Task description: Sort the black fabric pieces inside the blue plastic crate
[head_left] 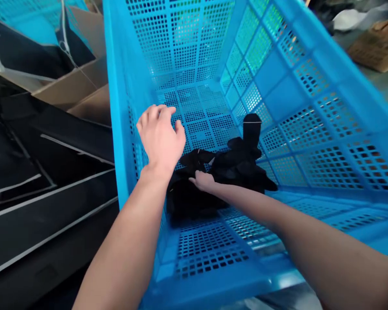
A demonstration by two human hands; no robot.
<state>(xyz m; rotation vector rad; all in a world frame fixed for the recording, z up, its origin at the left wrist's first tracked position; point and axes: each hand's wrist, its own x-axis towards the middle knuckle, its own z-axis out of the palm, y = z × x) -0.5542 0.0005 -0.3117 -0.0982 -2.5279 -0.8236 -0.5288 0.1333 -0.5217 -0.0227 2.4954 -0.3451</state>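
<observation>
My left hand point(161, 135) hovers inside the blue plastic basket point(113, 86), near its left wall. Its fingers are loosely bent and the thumb is apart, with nothing held. Deep in the basket, my right hand point(204, 181) is closed at a pile of black cloth pieces that look like socks point(239, 165). Its fingertips are partly lost against the dark cloth. One black piece with a thin white line point(252, 131) stands up against the right side of the pile.
On the left lie black panels with pale edges point(51, 215) beside an open cardboard box point(74, 84). Another blue basket point(40, 26) is behind them. At the upper right are a brown carton point(380, 45) and a white bundle point(347, 19).
</observation>
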